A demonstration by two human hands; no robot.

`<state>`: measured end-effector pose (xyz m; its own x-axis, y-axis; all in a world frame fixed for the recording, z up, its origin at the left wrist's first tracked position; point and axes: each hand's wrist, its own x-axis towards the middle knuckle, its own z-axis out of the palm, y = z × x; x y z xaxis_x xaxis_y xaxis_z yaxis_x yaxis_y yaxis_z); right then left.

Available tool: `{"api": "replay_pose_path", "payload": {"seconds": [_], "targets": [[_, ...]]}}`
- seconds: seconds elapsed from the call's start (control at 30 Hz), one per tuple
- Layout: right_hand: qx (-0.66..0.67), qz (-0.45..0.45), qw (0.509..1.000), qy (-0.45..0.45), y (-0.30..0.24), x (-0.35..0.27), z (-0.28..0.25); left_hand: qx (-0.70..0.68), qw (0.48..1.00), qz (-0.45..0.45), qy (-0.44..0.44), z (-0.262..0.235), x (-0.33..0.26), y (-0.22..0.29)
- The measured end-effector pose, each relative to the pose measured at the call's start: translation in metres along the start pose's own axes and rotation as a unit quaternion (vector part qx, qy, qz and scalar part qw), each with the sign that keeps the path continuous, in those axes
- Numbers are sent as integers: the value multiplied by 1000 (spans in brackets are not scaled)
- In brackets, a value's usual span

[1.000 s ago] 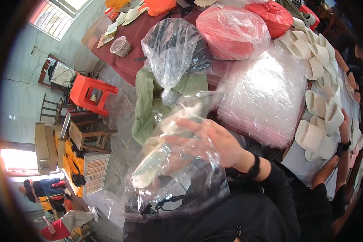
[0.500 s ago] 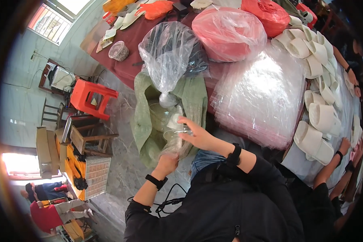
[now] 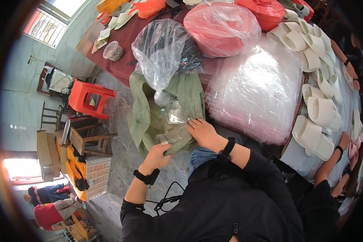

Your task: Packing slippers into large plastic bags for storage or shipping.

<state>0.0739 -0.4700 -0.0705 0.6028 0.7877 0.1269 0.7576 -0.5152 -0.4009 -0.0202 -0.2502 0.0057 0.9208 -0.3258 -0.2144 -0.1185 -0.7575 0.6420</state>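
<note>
A green woven sack (image 3: 138,115) hangs open at the table's near edge, with clear plastic packaging (image 3: 174,131) lying inside its mouth. My left hand (image 3: 155,156) is closed on the sack's near rim. On the right side of the rim, my right hand (image 3: 205,133) has its fingers hooked over the edge, gripping the green cloth. A knotted clear plastic bag (image 3: 160,44) with dark contents rests on the table, its tied end drooping into the sack's mouth. How full the sack is deeper down cannot be seen.
A stack of clear plastic bags (image 3: 254,90) lies right of the sack, with cream slippers (image 3: 316,109) beyond it. Pink plastic rolls (image 3: 222,30) sit behind. A red stool (image 3: 90,99) stands at left. Another person's hands (image 3: 345,141) are at far right.
The clear plastic packaging that both hands held over the sack's mouth now lies inside it. Both hands have let go of it and moved to the sack's rim.
</note>
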Motion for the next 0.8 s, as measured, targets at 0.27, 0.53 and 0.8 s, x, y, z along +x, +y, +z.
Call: {"api": "replay_pose_path", "payload": {"seconds": [0.27, 0.53, 0.8], "targets": [[-69, -127, 986, -86, -27, 10, -46, -117, 912, -266, -289, -1, -18, -56], [-74, -95, 991, -60, -16, -1, -56, 81, 871, -394, -284, -66, 7, -21], [-62, -101, 991, -55, -9, -7, -59, 313, 861, -377, -133, -48, -44, -100]]}}
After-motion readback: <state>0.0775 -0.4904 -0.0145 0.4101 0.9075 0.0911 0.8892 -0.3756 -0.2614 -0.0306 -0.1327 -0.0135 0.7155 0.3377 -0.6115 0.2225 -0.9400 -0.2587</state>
